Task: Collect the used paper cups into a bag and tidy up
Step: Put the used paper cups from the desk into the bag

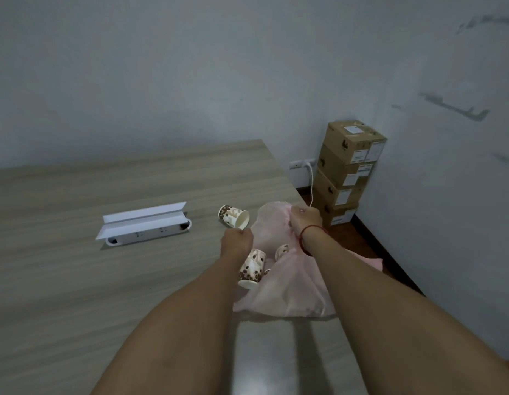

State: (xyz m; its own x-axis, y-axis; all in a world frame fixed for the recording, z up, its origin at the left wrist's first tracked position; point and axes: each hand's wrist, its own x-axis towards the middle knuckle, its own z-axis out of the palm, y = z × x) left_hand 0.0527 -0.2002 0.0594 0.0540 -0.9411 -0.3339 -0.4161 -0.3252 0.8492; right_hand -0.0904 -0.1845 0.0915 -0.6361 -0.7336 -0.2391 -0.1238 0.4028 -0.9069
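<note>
1. Head view: our left hand (pixel 237 238) and right hand (pixel 304 219) curl their fingers tight on the sheer pink bag (pixel 290 283), which lies at the table's (pixel 76 280) right edge.
2. A white, brown-spotted cup (pixel 233 216) lies tipped at twelve o'clock from the left hand.

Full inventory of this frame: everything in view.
cups: 3, white with brown dots; one lying on table, two at bag's mouth
bag: 1, pink, table's right edge
socket box: 1, white, lid up, on table
table: 1, grey wood grain
boxes: 4, brown, stacked by wall
wall socket: 1, white, cable plugged in
left hand: grips bag
right hand: grips bag
</note>
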